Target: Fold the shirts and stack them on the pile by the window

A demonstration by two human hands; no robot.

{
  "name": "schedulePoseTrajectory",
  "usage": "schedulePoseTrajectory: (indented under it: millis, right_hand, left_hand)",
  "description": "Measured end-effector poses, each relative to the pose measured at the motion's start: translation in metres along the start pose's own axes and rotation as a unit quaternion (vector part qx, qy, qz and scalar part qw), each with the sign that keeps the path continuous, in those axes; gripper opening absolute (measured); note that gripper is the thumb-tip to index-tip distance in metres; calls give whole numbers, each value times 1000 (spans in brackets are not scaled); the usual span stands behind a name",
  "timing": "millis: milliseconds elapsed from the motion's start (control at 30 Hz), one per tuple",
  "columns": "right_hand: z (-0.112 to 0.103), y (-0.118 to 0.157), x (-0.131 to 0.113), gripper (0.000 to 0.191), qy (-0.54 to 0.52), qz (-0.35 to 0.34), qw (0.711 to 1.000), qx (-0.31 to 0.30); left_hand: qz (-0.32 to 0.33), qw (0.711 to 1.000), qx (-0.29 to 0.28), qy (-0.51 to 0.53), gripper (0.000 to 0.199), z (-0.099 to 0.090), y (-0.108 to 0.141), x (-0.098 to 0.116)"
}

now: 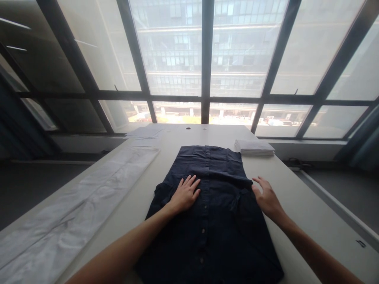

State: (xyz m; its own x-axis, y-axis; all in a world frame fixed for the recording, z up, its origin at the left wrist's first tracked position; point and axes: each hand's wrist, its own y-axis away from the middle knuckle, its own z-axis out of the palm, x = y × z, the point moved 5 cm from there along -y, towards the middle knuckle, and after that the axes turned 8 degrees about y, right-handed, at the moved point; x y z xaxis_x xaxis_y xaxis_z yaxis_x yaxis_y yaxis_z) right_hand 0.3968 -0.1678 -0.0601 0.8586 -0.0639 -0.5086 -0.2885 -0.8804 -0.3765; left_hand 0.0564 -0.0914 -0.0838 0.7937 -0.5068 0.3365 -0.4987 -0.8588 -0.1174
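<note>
The navy button-front shirt [220,211] lies beneath the left hand [185,195], flat, fingers spread; the right hand [268,200], loosely open, apparently touches the shirt's side. Even strokes outward from the placket [205,221] should limit creasing.

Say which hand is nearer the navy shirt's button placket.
Left: the left hand rests on the navy shirt beside the button placket; the right hand is farther, at the shirt's right edge.

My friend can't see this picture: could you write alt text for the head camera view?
A left hand rests on a dark buttoned garment on a white table, the right hand at the garment's edge; tall windows stand beyond.
</note>
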Motion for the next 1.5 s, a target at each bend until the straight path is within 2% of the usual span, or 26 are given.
schedulePoseTrajectory:
  millis: [133, 233, 367, 467, 733, 833, 933, 1067, 1200, 1333, 1400, 1500]
  right_hand:
    - [25, -21, -54, 50, 61, -69, 994, -57]
    - [53, -35, -72, 51, 129, -69, 982, -122]
    - [80, -48, -67, 62, 189, -32, 965, -178]
    - [92, -48, -60, 70, 222, -40, 954, -196]
    - [99, -35, -61, 72, 236, -82, 943, -221]
    - [98, -31, -63, 73, 228, -95, 945, -216]
    - [99, -30, -63, 73, 227, -93, 945, -216]
    - [102, -32, -61, 74, 229, -88, 942, -229]
    - [105, -44, -59, 78, 219, -74, 942, -245]
    - [108, -70, -59, 87, 206, -48, 943, -255]
    - [108, -88, -62, 83, 205, -37, 950, -233]
    - [107, -118, -72, 64, 199, -52, 967, -151]
  left_hand:
    - [-10, 1000, 1, -5, 53, -2, 1, 0]
    - [-28, 1000, -12, -7, 55, -3, 2, 1]
    - [-41, 998, -34, -13, 57, -3, 4, 4]
    - [-49, 998, -25, -27, 58, -4, 7, 6]
    - [-85, 995, -35, -46, 58, 2, 34, 12]
    - [-92, 994, -46, -48, 60, -2, 38, 13]
    - [-85, 994, -38, -49, 65, -14, 23, 7]
    - [-127, 990, -25, -53, 69, -25, -13, -21]
    - [-114, 991, -54, -53, 72, -22, -41, -43]
    - [-102, 992, -59, -44, 77, -21, -57, -55]
    - [-101, 993, -59, -35, 78, -22, -66, -59]
    - [-98, 995, -26, -24, 75, -30, -88, -66]
